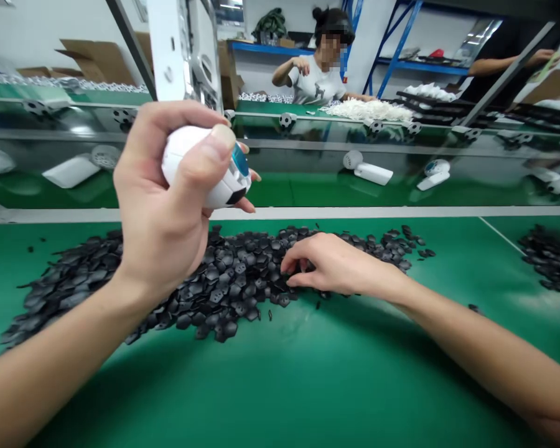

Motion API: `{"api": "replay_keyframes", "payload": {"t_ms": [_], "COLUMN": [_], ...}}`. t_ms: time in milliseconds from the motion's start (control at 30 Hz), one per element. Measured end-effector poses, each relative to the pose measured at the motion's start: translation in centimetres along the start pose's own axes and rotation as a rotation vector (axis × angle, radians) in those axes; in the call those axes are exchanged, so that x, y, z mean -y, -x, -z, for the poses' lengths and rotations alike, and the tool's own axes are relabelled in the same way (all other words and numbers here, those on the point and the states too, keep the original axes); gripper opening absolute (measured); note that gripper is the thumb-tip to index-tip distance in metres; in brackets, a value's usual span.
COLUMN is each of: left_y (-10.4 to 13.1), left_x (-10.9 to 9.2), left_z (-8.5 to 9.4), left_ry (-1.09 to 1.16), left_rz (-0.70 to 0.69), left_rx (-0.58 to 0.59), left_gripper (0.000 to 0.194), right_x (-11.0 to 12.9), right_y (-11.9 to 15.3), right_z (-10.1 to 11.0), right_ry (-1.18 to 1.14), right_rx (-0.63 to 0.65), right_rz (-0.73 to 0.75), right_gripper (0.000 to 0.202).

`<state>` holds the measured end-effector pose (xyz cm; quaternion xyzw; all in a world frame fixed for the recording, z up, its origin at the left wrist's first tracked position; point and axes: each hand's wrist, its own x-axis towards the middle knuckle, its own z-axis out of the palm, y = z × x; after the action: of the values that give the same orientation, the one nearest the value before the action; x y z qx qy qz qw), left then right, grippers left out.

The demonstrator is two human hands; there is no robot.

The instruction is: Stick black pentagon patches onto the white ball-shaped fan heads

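My left hand is raised above the left part of the pile, its fingers wrapped round a white rounded part with a blue piece and a black patch on its right side. A pile of small black pieces spreads across the green work surface. At the pile's right part, my right hand reaches down with thumb and fingers curled close together among the pieces. Whether a piece is between those fingertips is too small to tell.
Beyond the white edge, a conveyor carries white parts and small black-and-white balls. Another black pile lies far right. Across the line are two people, one in a white shirt. Cardboard boxes stand back left.
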<state>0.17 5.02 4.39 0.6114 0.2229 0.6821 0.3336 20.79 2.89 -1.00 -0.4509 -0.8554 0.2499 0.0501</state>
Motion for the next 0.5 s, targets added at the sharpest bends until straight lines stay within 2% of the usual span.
{"api": "replay_keyframes", "payload": {"t_ms": [100, 200, 300, 333, 400, 467, 500], "left_y": [0.3, 0.6, 0.8, 0.8, 0.6, 0.2, 0.0], "left_x": [-0.1, 0.0, 0.3, 0.4, 0.6, 0.9, 1.0], "left_z": [0.0, 0.2, 0.5, 0.7, 1.0, 1.4, 1.5], "left_ry": [-0.043, -0.061, -0.05, -0.044, -0.037, -0.007, 0.028], "left_rz": [0.014, 0.085, 0.161, 0.169, 0.171, 0.196, 0.231], "left_rx": [0.04, 0.083, 0.099, 0.104, 0.128, 0.166, 0.188], "left_gripper": [0.027, 0.026, 0.028, 0.029, 0.037, 0.055, 0.067], "right_x": [-0.2, -0.4, -0.6, -0.7, -0.7, -0.3, 0.0], "right_y": [-0.3, -0.5, -0.4, -0.3, 0.1, 1.0, 1.5], "right_z": [-0.3, -0.4, -0.3, -0.3, 0.0, 0.4, 0.8], "right_ry": [0.025, 0.043, 0.034, 0.035, 0.092, 0.25, 0.357], "right_rx": [0.01, 0.0, -0.037, -0.111, -0.386, -0.711, -0.815], "right_rz": [0.019, 0.045, 0.106, 0.183, 0.423, 0.698, 0.798], "right_gripper": [0.012, 0.006, 0.012, 0.012, 0.009, 0.01, 0.014]}}
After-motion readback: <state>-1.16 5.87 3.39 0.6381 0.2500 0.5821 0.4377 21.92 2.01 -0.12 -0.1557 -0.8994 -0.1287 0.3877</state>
